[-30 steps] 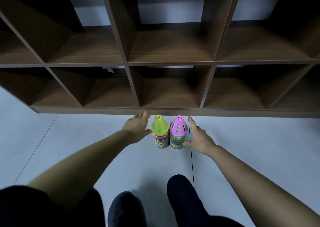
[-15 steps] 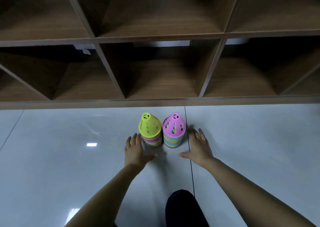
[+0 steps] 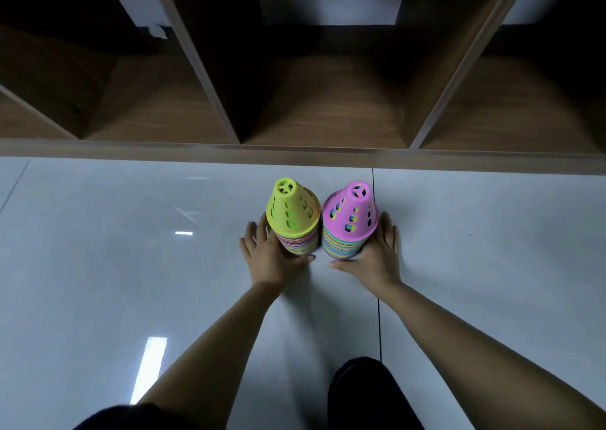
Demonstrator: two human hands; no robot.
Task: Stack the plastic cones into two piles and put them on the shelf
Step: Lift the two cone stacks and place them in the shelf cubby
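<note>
- Yellow-topped pile (image 3: 293, 220) and pink-topped pile (image 3: 349, 221) stand side by side on the floor (image 3: 131, 265) (before the shelf (image 3: 295, 153))
- Left hand (image 3: 272, 257) cups the first's base, right hand (image 3: 378, 256) the second's, fingers curved round

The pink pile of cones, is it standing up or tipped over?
Standing up: the pink pile sits flat on the floor, tip up, beside the yellow pile.

The yellow-green pile (image 3: 292, 215) and the pink pile (image 3: 350, 216) are smooth plastic with a soft shine, the shelf (image 3: 295, 153) is brown wood with a dull, streaky grain, and the floor (image 3: 131, 265) is pale smooth tile, so glossy that lights glint in it.
</note>
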